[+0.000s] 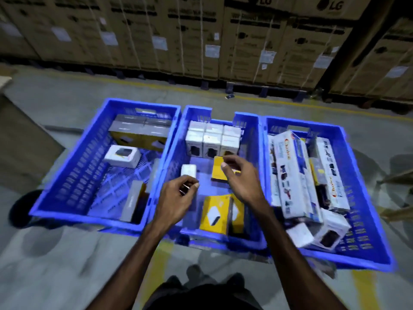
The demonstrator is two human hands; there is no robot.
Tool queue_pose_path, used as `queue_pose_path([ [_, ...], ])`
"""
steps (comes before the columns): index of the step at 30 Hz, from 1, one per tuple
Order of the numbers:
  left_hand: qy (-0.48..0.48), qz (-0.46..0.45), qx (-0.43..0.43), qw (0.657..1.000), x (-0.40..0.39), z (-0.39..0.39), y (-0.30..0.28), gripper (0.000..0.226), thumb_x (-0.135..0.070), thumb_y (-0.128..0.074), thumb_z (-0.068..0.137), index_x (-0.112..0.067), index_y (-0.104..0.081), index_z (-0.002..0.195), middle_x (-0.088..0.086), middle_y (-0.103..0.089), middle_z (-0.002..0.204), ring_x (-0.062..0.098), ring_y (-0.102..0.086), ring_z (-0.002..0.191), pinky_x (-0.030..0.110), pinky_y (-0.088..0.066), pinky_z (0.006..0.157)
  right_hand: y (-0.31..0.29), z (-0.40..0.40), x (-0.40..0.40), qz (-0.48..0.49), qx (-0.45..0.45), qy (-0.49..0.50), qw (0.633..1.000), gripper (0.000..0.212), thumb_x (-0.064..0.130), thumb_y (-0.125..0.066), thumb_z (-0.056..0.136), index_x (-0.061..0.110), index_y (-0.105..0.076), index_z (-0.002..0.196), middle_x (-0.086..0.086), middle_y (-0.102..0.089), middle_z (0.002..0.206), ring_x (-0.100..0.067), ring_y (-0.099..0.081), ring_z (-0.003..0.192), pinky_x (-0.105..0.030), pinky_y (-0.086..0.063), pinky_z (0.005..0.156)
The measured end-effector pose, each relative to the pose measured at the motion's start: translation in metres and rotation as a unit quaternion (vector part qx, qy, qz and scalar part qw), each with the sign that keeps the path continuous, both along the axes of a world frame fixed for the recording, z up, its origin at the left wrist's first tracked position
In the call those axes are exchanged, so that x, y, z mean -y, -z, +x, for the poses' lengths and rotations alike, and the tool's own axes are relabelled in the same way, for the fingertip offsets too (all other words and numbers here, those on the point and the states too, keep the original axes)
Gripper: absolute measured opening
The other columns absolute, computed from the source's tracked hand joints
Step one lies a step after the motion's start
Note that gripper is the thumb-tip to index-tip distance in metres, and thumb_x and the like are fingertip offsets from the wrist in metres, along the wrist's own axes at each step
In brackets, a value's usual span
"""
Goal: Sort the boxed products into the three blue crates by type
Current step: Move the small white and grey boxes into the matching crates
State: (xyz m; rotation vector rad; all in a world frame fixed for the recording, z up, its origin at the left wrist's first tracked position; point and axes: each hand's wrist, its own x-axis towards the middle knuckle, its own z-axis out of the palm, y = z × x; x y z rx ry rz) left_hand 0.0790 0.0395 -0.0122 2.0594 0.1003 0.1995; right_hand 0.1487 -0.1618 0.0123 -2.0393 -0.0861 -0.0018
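Three blue crates stand side by side on the floor: left (67, 198), middle (252, 240) and right (366, 256). The middle crate holds a row of white boxes (212, 139) at its far end and yellow boxes (215, 213) at its near end. My left hand (176, 198) is over the middle crate, its curled fingers pinching the near end of a small white box (188, 172). My right hand (241, 177) is beside it, thumb and curled fingers on a yellow box (218, 170). The right crate holds long white cartons (292, 173) and small white boxes (333, 231).
The left crate holds grey and yellow boxes (138, 130) at the far end, a white box (123, 155) and an upright grey box (131, 204). Stacked brown cartons (201, 36) line the back wall. A brown carton (20, 139) stands at the left. Yellow floor lines run under the crates.
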Motion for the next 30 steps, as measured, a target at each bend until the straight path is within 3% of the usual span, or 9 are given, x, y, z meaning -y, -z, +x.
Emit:
queue_pose_path([
  [3,-0.057,0.002,-0.004,0.998,-0.052,-0.016,0.003,0.008,-0.018,-0.074,0.094,-0.023,-0.076,0.088,-0.012,-0.071,0.071,-0.001,-0.064,0.064,0.022,-0.050,0.063,0.007,-0.010,-0.053,-0.001,-0.009,-0.057,0.998,0.024,0.025,-0.068,0.096,0.014,-0.073,0.117,0.003,-0.075,0.109,-0.008,-0.070,0.098,-0.033,-0.057,0.093],
  [10,-0.175,0.019,-0.007,0.984,-0.171,-0.046,0.009,0.009,-0.015,-0.075,0.093,-0.021,-0.076,0.087,-0.011,-0.073,0.074,0.000,-0.066,0.067,0.028,-0.055,0.067,0.014,-0.011,-0.157,-0.042,-0.029,-0.162,0.986,0.021,0.022,-0.068,0.098,0.014,-0.073,0.117,0.007,-0.074,0.102,0.013,-0.064,0.086,-0.019,-0.049,0.084],
  [15,-0.197,0.050,0.003,0.979,-0.237,-0.049,0.018,0.005,-0.021,-0.074,0.093,-0.022,-0.076,0.088,-0.016,-0.072,0.072,0.000,-0.067,0.068,0.030,-0.056,0.067,0.015,0.006,-0.226,-0.082,-0.032,-0.204,0.975,0.027,0.025,-0.068,0.099,0.011,-0.071,0.122,0.002,-0.073,0.104,-0.009,-0.067,0.095,-0.028,-0.053,0.090],
  [18,-0.190,0.083,0.005,0.978,-0.262,-0.042,0.018,0.006,-0.027,-0.073,0.094,-0.023,-0.076,0.091,-0.012,-0.072,0.074,0.006,-0.069,0.069,0.035,-0.059,0.068,0.011,0.019,-0.259,-0.118,-0.033,-0.235,0.964,0.029,0.023,-0.067,0.100,0.007,-0.069,0.124,0.000,-0.071,0.106,-0.011,-0.064,0.095,-0.022,-0.047,0.086],
  [20,-0.183,0.110,-0.001,0.977,-0.274,-0.036,0.021,0.008,-0.029,-0.072,0.094,-0.023,-0.075,0.092,-0.012,-0.072,0.075,0.006,-0.069,0.069,0.037,-0.059,0.069,0.015,0.035,-0.282,-0.150,-0.024,-0.255,0.955,0.028,0.023,-0.067,0.098,0.008,-0.070,0.121,-0.003,-0.072,0.104,-0.015,-0.067,0.093,-0.028,-0.051,0.086],
  [24,-0.156,0.156,-0.026,0.975,-0.277,-0.027,0.022,0.011,-0.033,-0.067,0.093,-0.025,-0.074,0.095,-0.012,-0.075,0.080,0.010,-0.070,0.072,0.037,-0.060,0.072,0.036,0.078,-0.322,-0.268,-0.029,-0.304,0.914,0.042,0.032,-0.065,0.091,0.013,-0.066,0.129,-0.010,-0.072,0.120,-0.028,-0.067,0.112,-0.033,-0.050,0.087],
  [27,-0.124,0.185,-0.055,0.973,-0.274,-0.024,0.024,0.015,-0.037,-0.064,0.091,-0.025,-0.073,0.092,-0.012,-0.073,0.079,0.013,-0.068,0.071,0.038,-0.059,0.071,0.054,0.103,-0.346,-0.345,-0.041,-0.349,0.871,0.058,0.029,-0.064,0.092,0.017,-0.053,0.147,-0.017,-0.056,0.144,-0.034,-0.054,0.133,-0.041,-0.047,0.106],
  [30,-0.123,0.196,-0.081,0.970,-0.273,-0.025,0.026,0.015,-0.038,-0.066,0.090,-0.025,-0.072,0.091,-0.013,-0.071,0.076,0.014,-0.066,0.069,0.038,-0.058,0.069,0.074,0.120,-0.365,-0.397,-0.042,-0.363,0.842,0.064,0.031,-0.066,0.092,0.021,-0.044,0.151,-0.020,-0.047,0.146,-0.040,-0.052,0.135,-0.047,-0.046,0.109],
])
